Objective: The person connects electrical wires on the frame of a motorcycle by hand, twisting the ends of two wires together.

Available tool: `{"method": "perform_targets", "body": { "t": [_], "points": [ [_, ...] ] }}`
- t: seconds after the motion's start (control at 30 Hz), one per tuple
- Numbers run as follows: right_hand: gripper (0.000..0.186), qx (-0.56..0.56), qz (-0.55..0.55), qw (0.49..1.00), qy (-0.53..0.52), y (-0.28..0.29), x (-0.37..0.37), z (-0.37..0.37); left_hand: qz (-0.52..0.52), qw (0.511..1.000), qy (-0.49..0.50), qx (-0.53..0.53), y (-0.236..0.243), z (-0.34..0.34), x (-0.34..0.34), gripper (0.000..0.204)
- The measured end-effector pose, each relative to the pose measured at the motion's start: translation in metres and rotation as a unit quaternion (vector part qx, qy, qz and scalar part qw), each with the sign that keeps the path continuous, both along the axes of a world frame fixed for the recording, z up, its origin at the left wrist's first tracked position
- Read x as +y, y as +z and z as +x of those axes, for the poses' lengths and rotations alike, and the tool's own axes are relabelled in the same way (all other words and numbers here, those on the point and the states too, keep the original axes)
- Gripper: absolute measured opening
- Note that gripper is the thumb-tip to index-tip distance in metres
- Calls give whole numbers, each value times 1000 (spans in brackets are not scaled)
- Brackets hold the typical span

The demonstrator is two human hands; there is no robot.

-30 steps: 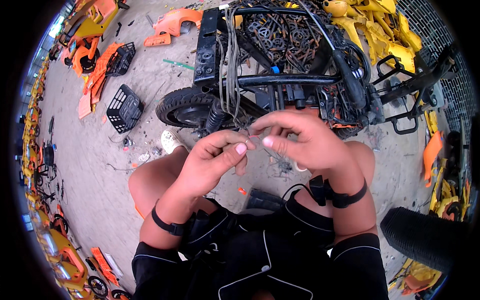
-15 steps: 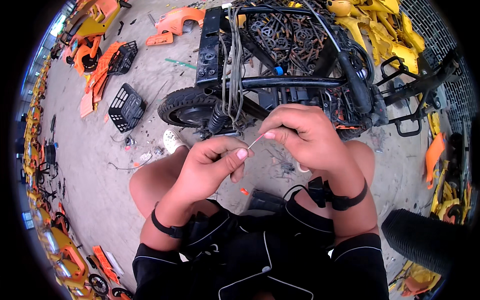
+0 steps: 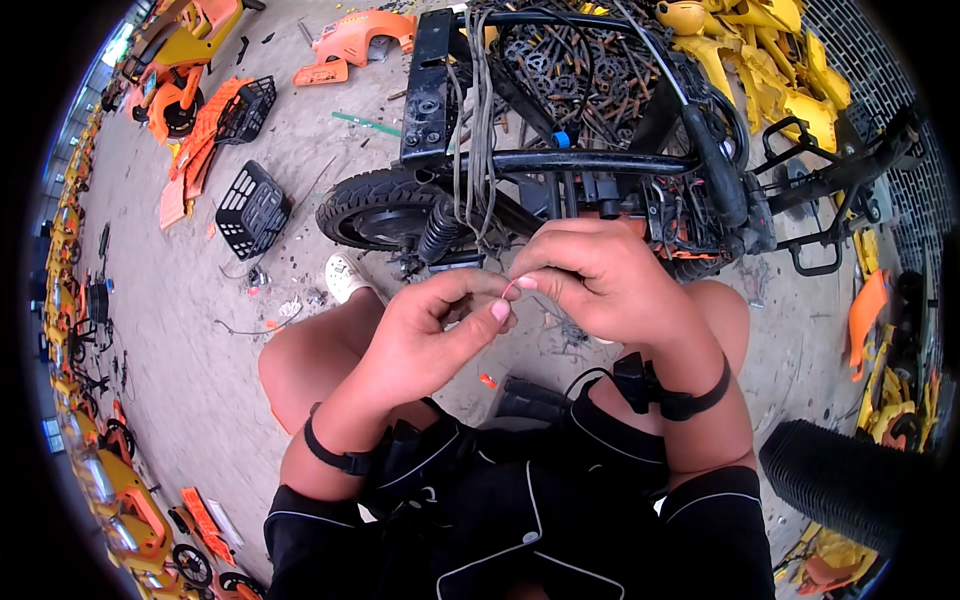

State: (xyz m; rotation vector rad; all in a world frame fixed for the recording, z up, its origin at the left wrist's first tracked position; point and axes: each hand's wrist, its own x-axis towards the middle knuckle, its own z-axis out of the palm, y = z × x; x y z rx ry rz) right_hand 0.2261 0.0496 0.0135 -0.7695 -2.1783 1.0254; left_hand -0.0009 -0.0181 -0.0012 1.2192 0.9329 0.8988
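Note:
Between my two hands runs a short, thin red wire (image 3: 511,287), bent in a small arc. My left hand (image 3: 428,322) pinches one end between thumb and index finger. The other end is in the closed fingertips of my right hand (image 3: 598,278). Both hands are close together, fingertips nearly touching, above the floor between my knees. Just beyond them is a black vehicle frame (image 3: 600,162) with a black tyre (image 3: 345,215) at its left. A bundle of grey cables (image 3: 478,130) hangs over the frame.
A heap of greasy metal parts (image 3: 560,70) lies past the frame. Black plastic baskets (image 3: 253,210) and orange panels (image 3: 365,38) are on the floor at the left. Yellow panels (image 3: 760,60) pile up at the far right. A ribbed black object (image 3: 830,485) is at the near right.
My hands have drawn closer together. The wire, straight and slanting before, is now curved, with less of it showing between the fingertips. The head view has shifted very slightly.

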Motion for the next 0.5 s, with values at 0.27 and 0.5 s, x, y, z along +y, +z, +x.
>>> {"method": "perform_targets", "body": {
  "t": [0.27,0.5],
  "points": [
    [8,13,-32,999,-7,4,-1,-2,-4,1000,3,19,-3,-3,1,20],
    [8,11,-79,997,-11,13,-4,0,-29,999,3,43,-3,-5,1,23]
  ]
}}
